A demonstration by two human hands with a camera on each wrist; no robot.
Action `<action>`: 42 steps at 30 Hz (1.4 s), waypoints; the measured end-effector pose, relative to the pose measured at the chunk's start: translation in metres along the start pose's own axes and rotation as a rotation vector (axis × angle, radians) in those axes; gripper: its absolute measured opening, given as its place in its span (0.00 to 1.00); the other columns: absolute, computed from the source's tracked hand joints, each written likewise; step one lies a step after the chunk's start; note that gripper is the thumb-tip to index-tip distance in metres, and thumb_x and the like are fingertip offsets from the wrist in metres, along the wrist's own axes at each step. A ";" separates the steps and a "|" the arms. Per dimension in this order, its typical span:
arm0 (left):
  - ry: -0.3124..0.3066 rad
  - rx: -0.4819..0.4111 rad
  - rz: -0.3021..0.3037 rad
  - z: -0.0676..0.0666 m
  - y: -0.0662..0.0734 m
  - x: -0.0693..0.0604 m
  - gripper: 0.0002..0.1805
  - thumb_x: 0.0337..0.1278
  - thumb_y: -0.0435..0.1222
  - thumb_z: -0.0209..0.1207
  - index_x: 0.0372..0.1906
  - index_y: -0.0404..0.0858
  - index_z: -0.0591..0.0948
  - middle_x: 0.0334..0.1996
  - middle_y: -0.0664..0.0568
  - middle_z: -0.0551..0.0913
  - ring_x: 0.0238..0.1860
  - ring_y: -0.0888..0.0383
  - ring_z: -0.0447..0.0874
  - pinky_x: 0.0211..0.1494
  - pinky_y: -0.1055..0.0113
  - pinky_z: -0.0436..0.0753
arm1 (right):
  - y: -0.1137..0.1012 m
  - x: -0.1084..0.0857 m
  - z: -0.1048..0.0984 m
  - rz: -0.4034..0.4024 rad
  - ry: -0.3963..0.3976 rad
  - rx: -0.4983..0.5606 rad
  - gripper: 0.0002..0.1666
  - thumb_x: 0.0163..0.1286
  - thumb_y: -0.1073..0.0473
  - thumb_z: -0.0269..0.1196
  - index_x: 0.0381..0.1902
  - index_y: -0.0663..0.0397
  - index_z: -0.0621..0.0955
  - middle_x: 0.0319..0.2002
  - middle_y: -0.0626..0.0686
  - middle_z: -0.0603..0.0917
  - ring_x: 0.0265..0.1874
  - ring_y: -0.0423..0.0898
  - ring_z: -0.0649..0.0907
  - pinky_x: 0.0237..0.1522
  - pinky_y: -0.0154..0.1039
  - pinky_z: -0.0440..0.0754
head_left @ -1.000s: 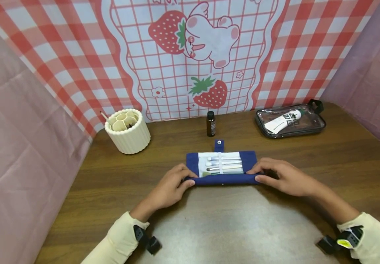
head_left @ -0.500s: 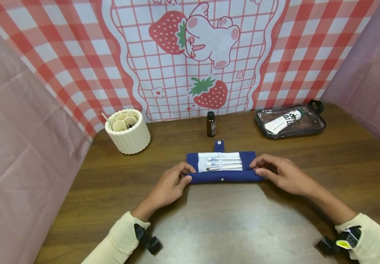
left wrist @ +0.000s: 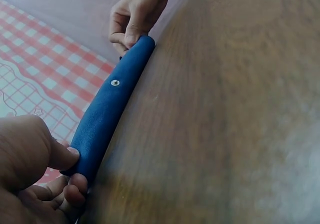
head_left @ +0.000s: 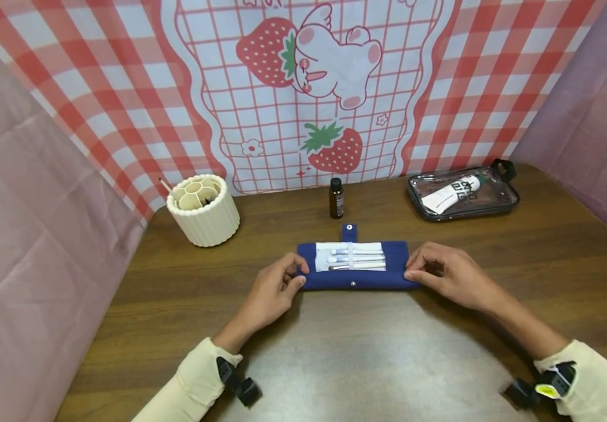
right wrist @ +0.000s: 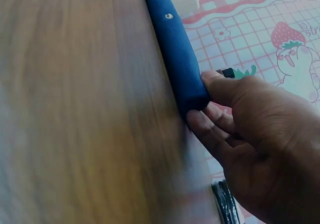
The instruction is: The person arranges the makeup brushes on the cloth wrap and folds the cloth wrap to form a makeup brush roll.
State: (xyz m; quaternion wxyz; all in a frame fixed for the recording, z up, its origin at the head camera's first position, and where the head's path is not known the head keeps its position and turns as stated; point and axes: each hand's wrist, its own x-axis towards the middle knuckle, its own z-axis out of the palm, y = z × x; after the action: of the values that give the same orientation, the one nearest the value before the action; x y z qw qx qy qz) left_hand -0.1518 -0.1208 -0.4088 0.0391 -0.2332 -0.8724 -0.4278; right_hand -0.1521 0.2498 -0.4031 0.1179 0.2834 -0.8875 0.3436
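A navy-blue fabric brush roll (head_left: 330, 281) lies partly rolled on the table, its near edge turned into a thick fold with a metal snap. Behind the fold, several slim makeup brushes (head_left: 358, 259) lie under a white elastic band on a pale lining. A short snap tab (head_left: 349, 233) points away from me at the far edge. My left hand (head_left: 272, 292) pinches the left end of the fold between thumb and fingers. At the right end, my right hand (head_left: 453, 278) grips it likewise, and the right wrist view shows the rolled end (right wrist: 192, 96) between thumb and fingertips.
A dark bottle (head_left: 337, 199) stands behind the brush roll. To the back left is a ribbed cream holder (head_left: 205, 223) with compartments. A clear black-edged pouch (head_left: 493, 202) containing a white tube (head_left: 451, 196) lies at the back right. Checked cloth hangs behind the table.
The fold has rolled away from me, covering the nearest, green-tipped brush. Its snap has turned from the front edge to face upward. Both hands have shifted slightly away with it.
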 end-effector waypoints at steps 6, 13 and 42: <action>0.019 0.013 0.014 0.000 0.000 0.000 0.07 0.64 0.29 0.64 0.41 0.44 0.82 0.32 0.56 0.80 0.30 0.61 0.77 0.32 0.66 0.78 | 0.005 -0.002 -0.007 -0.050 -0.107 -0.012 0.12 0.61 0.53 0.74 0.38 0.33 0.81 0.43 0.35 0.82 0.39 0.36 0.82 0.38 0.34 0.80; 0.034 0.055 0.057 -0.002 -0.001 -0.001 0.05 0.61 0.31 0.67 0.37 0.45 0.85 0.33 0.57 0.77 0.31 0.62 0.73 0.33 0.66 0.76 | 0.009 -0.003 -0.011 -0.085 -0.212 -0.073 0.21 0.59 0.51 0.76 0.46 0.36 0.77 0.43 0.35 0.77 0.42 0.34 0.80 0.44 0.34 0.81; -0.051 0.261 0.183 -0.004 -0.005 -0.004 0.10 0.67 0.33 0.62 0.51 0.37 0.83 0.36 0.52 0.77 0.33 0.62 0.72 0.36 0.68 0.75 | 0.008 -0.007 -0.011 -0.031 -0.171 -0.016 0.14 0.67 0.55 0.70 0.50 0.37 0.81 0.38 0.34 0.82 0.35 0.35 0.81 0.33 0.34 0.80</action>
State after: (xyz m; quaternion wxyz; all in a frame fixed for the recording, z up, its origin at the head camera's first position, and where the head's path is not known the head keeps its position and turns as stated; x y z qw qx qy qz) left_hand -0.1507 -0.1282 -0.4108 0.0858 -0.3156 -0.8963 -0.2995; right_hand -0.1512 0.2648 -0.4024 0.0491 0.3246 -0.8926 0.3091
